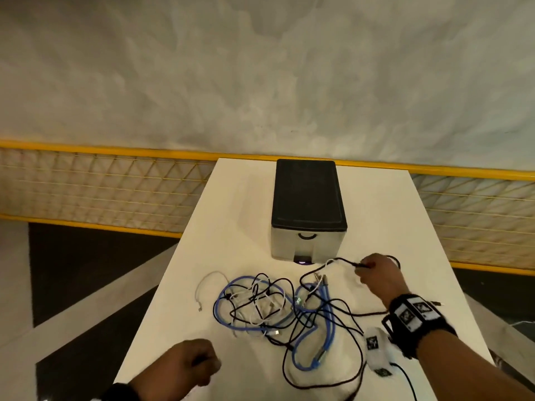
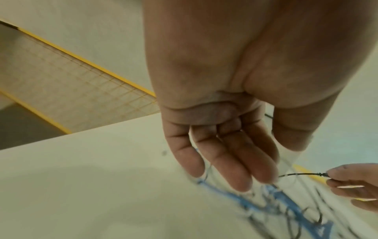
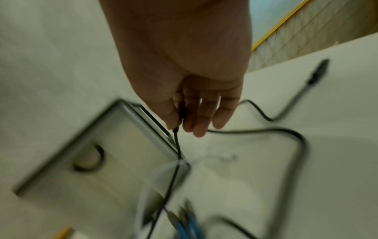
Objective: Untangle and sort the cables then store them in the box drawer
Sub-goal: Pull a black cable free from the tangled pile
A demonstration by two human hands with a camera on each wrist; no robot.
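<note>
**Black cable end pinched, tangle on the table**

Right hand (image 1: 376, 274) up near the front of the box (image 1: 308, 209), thumb and first finger pinched on the plug end of a black cable (image 1: 344, 260). Other fingers (image 3: 204, 116) loosely bent beside the plug, holding nothing. Black cable running from the pinch down and to the left, into the tangle.

Left hand (image 1: 185, 364) low, near the front edge of the table (image 1: 246, 198), well apart from the right hand. In the wrist view, left fingers (image 2: 231, 161) loose and a little bent, close together, holding nothing. Tips just above the near side of the tangle; cannot tell if touching.

Pile of cables (image 1: 278, 308) on the table between the 2 hands: blue cable (image 1: 327, 322) in big loops, white cable (image 1: 202, 285) curling out to the left, more black ones crossed over and under. All still knotted together. Another black cable end (image 3: 318, 71) flat on the table past the right fingertips, in the right wrist view.

Box with black lid beyond the right fingers, drawer (image 1: 307, 241) closed, curved handle facing the hands. Box just beside the pinched plug, not touching.

Yellow mesh fence (image 1: 95, 192) behind the table.
</note>
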